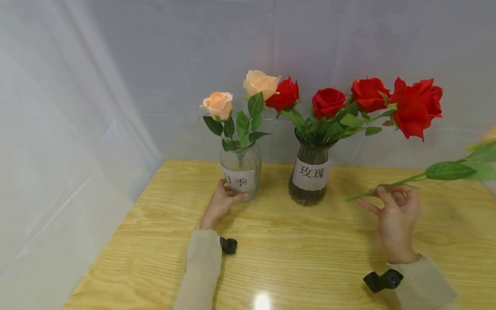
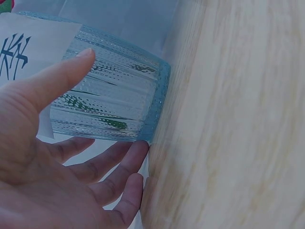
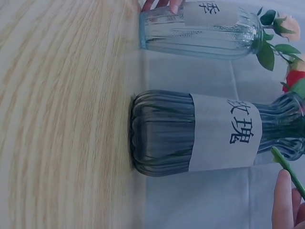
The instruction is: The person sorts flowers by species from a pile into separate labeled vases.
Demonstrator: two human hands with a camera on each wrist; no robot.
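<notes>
My left hand [image 1: 221, 204] holds the lower side of a clear ribbed glass vase [image 1: 253, 161], thumb across the front and fingers around the left side. The vase stands upright with a white paper label [image 1: 245, 181] and two peach roses [image 1: 218, 105] in it. At the right, my right hand [image 1: 399, 215] pinches a long green flower stem [image 1: 407, 180] near its cut end. The stem slants up to the right past green leaves [image 1: 449, 170] to a yellow-orange bloom [image 1: 490, 137], mostly out of frame. In the right wrist view the stem end [image 3: 281, 160] overlaps the dark vase [image 3: 162, 133].
A dark glass vase [image 1: 308, 196] labelled in Chinese characters stands right of the clear one, holding several red roses [image 1: 328, 103] that spread wide to the right. Both vases are near the back of the wooden table [image 1: 302, 249]. White sheeting [image 1: 186, 51] hangs behind.
</notes>
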